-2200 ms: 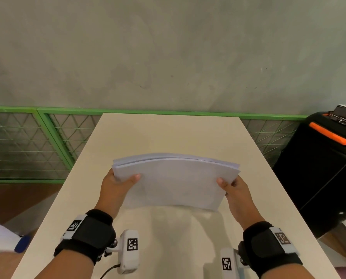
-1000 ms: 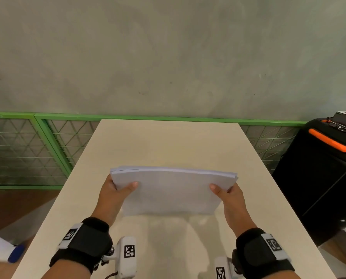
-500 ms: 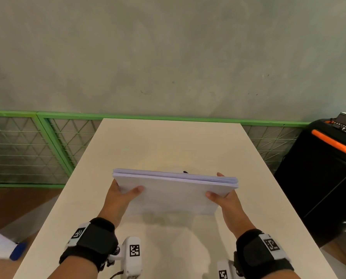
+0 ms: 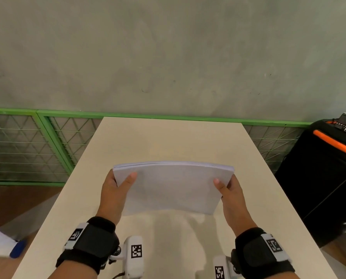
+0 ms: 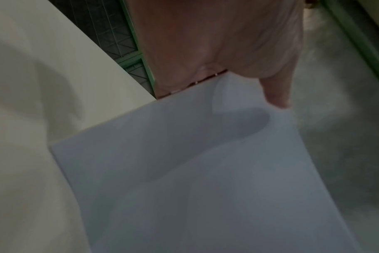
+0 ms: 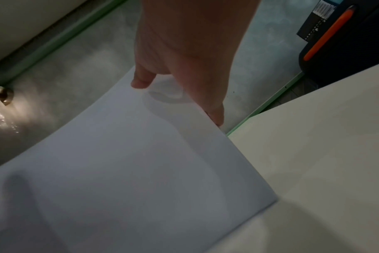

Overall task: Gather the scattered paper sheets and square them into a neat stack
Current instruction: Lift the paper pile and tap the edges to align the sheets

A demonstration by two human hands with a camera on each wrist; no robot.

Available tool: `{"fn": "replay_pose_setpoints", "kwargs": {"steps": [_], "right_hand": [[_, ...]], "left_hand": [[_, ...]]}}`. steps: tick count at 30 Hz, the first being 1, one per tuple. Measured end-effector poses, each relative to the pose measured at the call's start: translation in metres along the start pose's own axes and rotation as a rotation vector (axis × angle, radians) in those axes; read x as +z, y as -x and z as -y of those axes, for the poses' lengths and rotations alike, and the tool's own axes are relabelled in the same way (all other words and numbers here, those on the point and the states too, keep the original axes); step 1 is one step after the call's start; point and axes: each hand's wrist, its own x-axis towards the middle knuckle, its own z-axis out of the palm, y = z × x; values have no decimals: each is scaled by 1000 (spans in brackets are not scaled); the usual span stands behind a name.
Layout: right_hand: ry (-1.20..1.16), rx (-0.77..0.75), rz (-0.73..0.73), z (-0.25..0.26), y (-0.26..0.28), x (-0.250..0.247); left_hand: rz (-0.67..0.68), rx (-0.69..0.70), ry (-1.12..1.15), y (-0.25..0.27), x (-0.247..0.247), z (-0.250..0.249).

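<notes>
bare workroom: concrete wall (image 4: 168, 47), plain table (image 4: 168, 137)

Paper stack (image 4: 173, 188) held on edge above beige worktop (image 4: 168, 137), top edge bowed upward. Left hand (image 4: 115, 190) grips left side, right hand (image 4: 231, 193) grips right side, thumbs on near face. Black bin (image 4: 325, 178), orange handle, right of worktop.

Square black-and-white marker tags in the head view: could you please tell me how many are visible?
4: one on each wristband, left and right, and one on each white wrist camera, left and right. Others may be hidden.
</notes>
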Motion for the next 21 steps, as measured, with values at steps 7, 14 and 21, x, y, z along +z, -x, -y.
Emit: {"fn": "replay_pose_setpoints", "kwargs": {"steps": [7, 14, 21], "right_hand": [[-88, -3, -74, 17, -9, 9], [28, 14, -100, 18, -10, 15], [103, 43, -100, 6, -5, 8]], "left_hand": [[-158, -113, 105, -8, 16, -21], [-188, -127, 65, -16, 13, -13], [-25, -56, 3, -7, 5, -6]]}}
